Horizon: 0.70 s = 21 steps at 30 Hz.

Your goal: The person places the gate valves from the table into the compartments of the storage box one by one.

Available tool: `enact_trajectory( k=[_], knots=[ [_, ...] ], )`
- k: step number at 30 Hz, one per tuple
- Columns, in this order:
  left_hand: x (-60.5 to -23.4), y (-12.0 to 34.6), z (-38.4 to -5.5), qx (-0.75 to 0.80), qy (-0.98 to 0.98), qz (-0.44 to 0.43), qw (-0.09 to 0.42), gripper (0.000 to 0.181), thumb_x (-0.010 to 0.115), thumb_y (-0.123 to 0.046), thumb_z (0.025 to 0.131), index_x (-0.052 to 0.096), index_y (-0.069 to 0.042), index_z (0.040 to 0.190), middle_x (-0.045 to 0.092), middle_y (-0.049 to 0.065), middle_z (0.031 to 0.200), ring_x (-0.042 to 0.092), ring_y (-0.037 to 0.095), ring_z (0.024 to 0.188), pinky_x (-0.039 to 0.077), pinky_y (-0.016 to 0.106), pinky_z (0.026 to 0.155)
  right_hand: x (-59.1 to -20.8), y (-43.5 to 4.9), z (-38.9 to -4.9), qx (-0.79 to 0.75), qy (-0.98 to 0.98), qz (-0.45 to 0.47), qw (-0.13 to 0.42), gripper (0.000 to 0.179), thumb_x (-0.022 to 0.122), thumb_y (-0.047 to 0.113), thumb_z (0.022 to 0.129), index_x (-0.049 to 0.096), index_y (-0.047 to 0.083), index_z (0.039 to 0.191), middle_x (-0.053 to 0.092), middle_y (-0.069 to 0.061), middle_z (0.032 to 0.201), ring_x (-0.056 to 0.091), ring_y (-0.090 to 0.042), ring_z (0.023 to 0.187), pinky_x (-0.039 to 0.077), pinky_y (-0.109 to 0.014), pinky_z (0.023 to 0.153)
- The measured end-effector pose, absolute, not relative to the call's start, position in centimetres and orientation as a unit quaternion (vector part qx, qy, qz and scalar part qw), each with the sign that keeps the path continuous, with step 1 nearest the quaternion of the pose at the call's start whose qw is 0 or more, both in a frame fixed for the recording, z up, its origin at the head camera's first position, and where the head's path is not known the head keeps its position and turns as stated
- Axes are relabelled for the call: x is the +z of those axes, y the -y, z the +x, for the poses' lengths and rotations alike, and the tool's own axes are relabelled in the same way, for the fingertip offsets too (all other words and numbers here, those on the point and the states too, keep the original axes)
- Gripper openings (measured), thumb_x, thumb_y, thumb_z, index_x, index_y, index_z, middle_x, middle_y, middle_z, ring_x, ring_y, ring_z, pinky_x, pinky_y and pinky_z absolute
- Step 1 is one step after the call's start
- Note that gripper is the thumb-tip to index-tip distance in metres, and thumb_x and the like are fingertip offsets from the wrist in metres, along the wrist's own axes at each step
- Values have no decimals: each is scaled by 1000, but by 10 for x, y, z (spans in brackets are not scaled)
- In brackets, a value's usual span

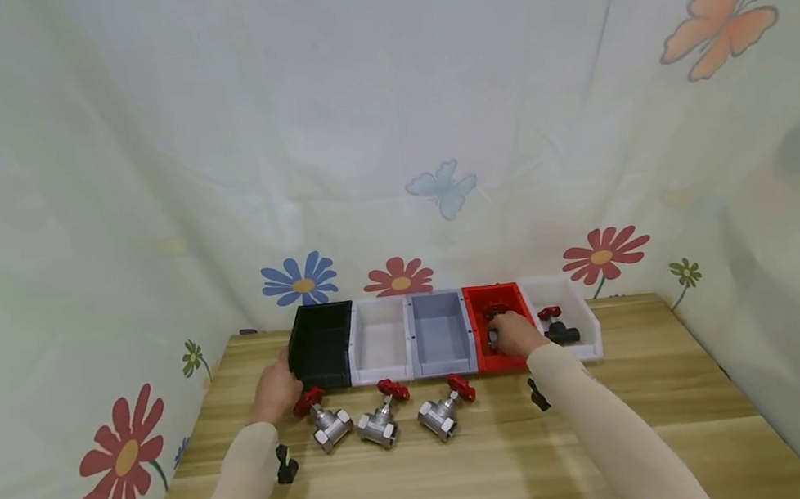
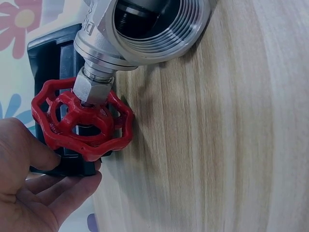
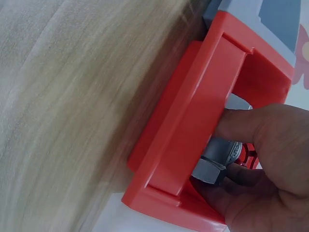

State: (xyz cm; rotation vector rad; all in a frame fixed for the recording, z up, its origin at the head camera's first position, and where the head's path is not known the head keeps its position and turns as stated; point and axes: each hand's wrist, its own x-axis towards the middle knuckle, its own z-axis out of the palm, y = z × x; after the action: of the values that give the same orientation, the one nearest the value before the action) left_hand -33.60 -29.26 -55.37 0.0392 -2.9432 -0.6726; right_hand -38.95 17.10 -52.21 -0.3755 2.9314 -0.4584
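Note:
My left hand (image 1: 278,389) grips the outer side of the black bin (image 1: 322,347) at the left end of the row, thumb on the near side and fingers behind its wall. Close by that hand is a valve with a red handwheel (image 2: 91,140) and a threaded silver body. My right hand (image 1: 518,335) reaches into the red bin (image 3: 169,159) and holds a grey metal valve (image 3: 217,152) by its body, thumb on one side and fingers on the other. Part of this valve's red wheel (image 3: 248,155) shows past the fingers.
Two more silver valves (image 1: 378,425) (image 1: 439,418) with red wheels lie in front of the bins. Between black and red stand a white bin (image 1: 384,380) and a grey-blue bin (image 1: 446,368). The right-end white bin (image 1: 589,322) holds a dark valve (image 1: 563,334). A printed curtain (image 1: 331,167) hangs behind.

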Motion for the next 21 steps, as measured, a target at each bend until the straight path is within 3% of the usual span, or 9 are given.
enact_trajectory(
  k=[10,14,21],
  knots=[
    [-553,290,-335,-223,973,18,58,76,59,-1,77,31,8,147,64,38,107,65,48,93,51,57,85,-527,-174,-388,-161,-973,-140,83,23,68,3,86,74,7,107,71,-10,103,56,-22,85,50,-39,80],
    [-554,291,-337,-225,972,16,59,75,58,-1,78,32,8,147,64,37,108,65,47,94,51,57,86,-528,-173,-390,-162,-974,-136,82,23,69,4,86,73,7,108,72,-12,106,57,-23,89,51,-41,85],
    [-556,292,-336,-220,974,18,61,74,58,-1,77,32,9,146,63,38,109,64,49,95,51,57,87,-528,-172,-390,-161,-975,-114,105,38,60,-3,87,69,9,122,69,-11,117,56,-25,96,50,-43,94]
  ],
)
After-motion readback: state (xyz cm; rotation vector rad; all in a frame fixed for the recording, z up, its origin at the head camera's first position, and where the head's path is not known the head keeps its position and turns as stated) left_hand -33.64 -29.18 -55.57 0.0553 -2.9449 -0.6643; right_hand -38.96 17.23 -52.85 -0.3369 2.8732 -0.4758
